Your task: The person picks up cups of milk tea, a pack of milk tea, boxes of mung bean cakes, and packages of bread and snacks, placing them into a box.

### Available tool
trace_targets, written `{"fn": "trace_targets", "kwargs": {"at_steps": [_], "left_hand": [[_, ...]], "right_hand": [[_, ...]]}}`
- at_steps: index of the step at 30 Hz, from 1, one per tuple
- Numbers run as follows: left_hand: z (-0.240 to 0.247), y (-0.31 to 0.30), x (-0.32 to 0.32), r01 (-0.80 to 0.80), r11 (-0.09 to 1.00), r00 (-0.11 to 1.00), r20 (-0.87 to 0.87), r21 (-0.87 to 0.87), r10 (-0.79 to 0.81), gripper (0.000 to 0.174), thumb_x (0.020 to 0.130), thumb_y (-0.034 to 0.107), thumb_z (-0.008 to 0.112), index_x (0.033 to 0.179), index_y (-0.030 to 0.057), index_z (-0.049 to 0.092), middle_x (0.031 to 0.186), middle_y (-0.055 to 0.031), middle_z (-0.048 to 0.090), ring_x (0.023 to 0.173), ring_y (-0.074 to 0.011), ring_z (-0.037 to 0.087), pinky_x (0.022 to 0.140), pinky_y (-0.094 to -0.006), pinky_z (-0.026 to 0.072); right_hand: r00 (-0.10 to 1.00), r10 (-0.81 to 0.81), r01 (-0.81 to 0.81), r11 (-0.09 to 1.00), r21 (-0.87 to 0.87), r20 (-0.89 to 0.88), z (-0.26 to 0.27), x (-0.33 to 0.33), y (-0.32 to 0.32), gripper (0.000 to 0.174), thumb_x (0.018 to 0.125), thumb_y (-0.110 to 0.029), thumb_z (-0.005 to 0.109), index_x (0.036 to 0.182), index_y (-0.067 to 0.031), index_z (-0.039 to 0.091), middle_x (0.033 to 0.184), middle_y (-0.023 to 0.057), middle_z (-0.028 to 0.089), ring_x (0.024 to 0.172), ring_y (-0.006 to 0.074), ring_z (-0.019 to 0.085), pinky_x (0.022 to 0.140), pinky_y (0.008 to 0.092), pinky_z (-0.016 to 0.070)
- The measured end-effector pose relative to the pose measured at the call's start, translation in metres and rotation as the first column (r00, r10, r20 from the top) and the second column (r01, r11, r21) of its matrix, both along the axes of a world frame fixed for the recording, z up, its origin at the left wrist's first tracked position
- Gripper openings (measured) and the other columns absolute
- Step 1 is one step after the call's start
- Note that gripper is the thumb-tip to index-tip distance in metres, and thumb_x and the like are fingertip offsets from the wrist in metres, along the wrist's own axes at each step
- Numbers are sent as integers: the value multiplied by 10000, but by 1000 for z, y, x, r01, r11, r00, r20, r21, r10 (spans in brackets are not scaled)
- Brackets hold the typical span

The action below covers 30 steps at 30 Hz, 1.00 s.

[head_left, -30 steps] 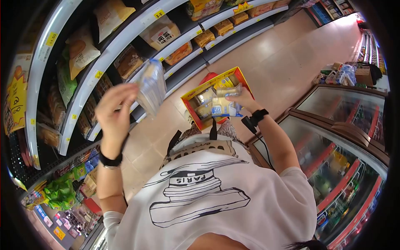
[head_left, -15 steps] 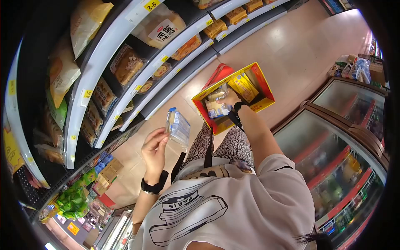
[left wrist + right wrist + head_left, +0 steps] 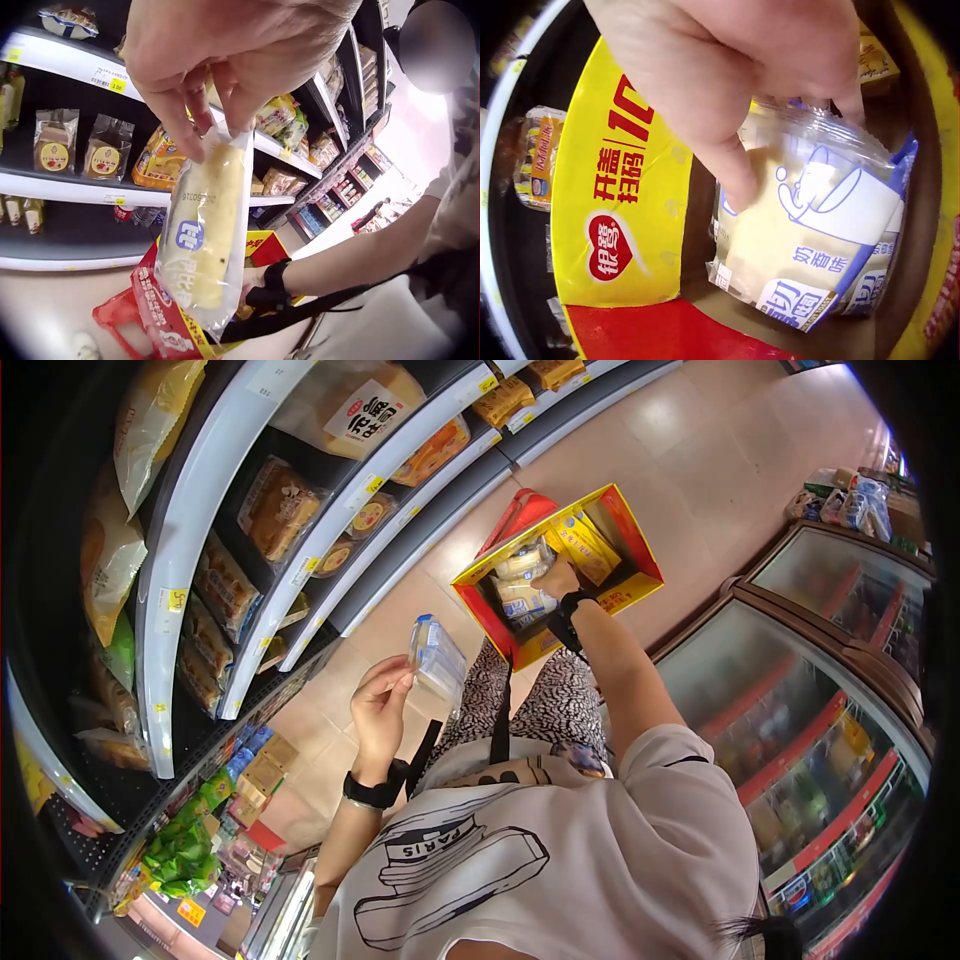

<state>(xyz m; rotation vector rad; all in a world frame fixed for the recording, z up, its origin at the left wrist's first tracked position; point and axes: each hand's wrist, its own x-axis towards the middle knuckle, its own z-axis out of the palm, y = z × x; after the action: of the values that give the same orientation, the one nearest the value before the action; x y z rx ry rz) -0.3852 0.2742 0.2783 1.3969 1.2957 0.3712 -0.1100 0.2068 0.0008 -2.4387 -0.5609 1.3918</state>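
Note:
My left hand pinches a clear-wrapped bread pack by one edge, off to the left of the box. In the left wrist view, pale bread shows through its wrapper, with a blue logo and a printed date. Down inside a red and yellow cardboard box is my right hand. Its thumb and fingers grip the top of a sliced toast pack, clear with blue and white print. Another similar pack lies beneath it. A yellow packet lies beside these packs in the box.
Shelves of wrapped bread with price tags run along the left and front. A red basket shows behind the box. Glass-topped freezers stand at the right, and goods in bags lie beyond them.
My left hand, with the bread pack, has come away from the shelf, down towards my body. My right hand has reached deeper into the box with the toast pack.

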Motion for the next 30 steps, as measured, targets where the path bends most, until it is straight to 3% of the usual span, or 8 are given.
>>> {"fn": "trace_targets", "kwargs": {"at_steps": [4, 8, 9, 10, 13, 18, 26, 30], "left_hand": [[-10, 2, 14, 22, 998, 994, 104, -55, -16, 119, 822, -5, 589, 926, -10, 647, 1067, -124, 588, 965, -181, 561, 808, -276, 460], [-20, 1, 33, -28, 955, 973, 212, -296, 94, 145, 883, 99, 538, 977, 19, 614, 1128, -111, 567, 948, -148, 563, 818, -277, 478], [-24, 1, 40, -31, 933, 955, 265, -359, 134, 154, 898, 134, 523, 988, 34, 598, 1083, -89, 580, 936, -132, 561, 824, -285, 482], [-31, 1, 43, -23, 933, 954, 272, -360, 129, 154, 898, 134, 523, 988, 34, 598, 1083, -89, 580, 936, -132, 561, 824, -285, 482], [-51, 2, 53, 22, 857, 907, 371, -516, 200, 175, 916, 168, 496, 1009, 51, 586, 990, -39, 583, 885, -123, 557, 832, -293, 477], [-62, 2, 58, 26, 854, 953, 271, -520, 136, 239, 912, 197, 506, 1096, 50, 552, 1057, -57, 581, 960, -156, 560, 852, -318, 461], [-58, -13, -9, -14, 857, 999, 33, -516, 36, 359, 885, 242, 542, 1189, 57, 493, 1143, -93, 561, 1034, -196, 550, 869, -312, 434], [-58, -25, -53, -140, 836, 990, -86, -530, 111, 338, 880, 224, 546, 1175, 65, 508, 1125, -82, 572, 1005, -185, 561, 859, -313, 432]], "right_hand": [[961, 28, -97, 966, 239, 276, 37, -3, -2, 651, 610, -213, 752, 1124, 40, 443, 1080, 241, 548, 1035, 370, 521, 901, 368, 417], [973, 203, -107, 813, 572, -106, 91, -6, -12, 543, 762, -334, 665, 1160, -14, 478, 1095, 154, 566, 1013, 268, 548, 865, 355, 434], [842, 129, 145, 882, 449, -524, 127, -7, -10, 518, 804, -366, 618, 1167, -22, 484, 1087, 124, 575, 998, 221, 554, 854, 334, 438], [551, 15, 324, 918, 231, -835, 149, -7, -10, 501, 846, -399, 570, 1174, -29, 490, 1078, 94, 584, 982, 173, 560, 843, 314, 442], [216, 4, 380, 921, 87, -976, 156, -7, -22, 541, 879, -355, 540, 1277, -17, 401, 1124, 63, 557, 997, 113, 546, 850, 251, 437], [213, 71, 399, 904, 153, -974, 144, -2, -38, 555, 828, -189, 627, 1289, 1, 384, 1127, 67, 561, 981, 122, 560, 859, 258, 440], [741, -260, 424, 896, 131, -620, 85, 13, -29, 504, 741, -175, 726, 1129, 32, 480, 1007, 103, 603, 854, 179, 616, 709, 323, 508], [891, -155, 254, 949, 187, -427, 47, 4, -15, 640, 670, -199, 759, 1167, 60, 450, 1002, 149, 592, 846, 232, 618, 670, 361, 524]]}}
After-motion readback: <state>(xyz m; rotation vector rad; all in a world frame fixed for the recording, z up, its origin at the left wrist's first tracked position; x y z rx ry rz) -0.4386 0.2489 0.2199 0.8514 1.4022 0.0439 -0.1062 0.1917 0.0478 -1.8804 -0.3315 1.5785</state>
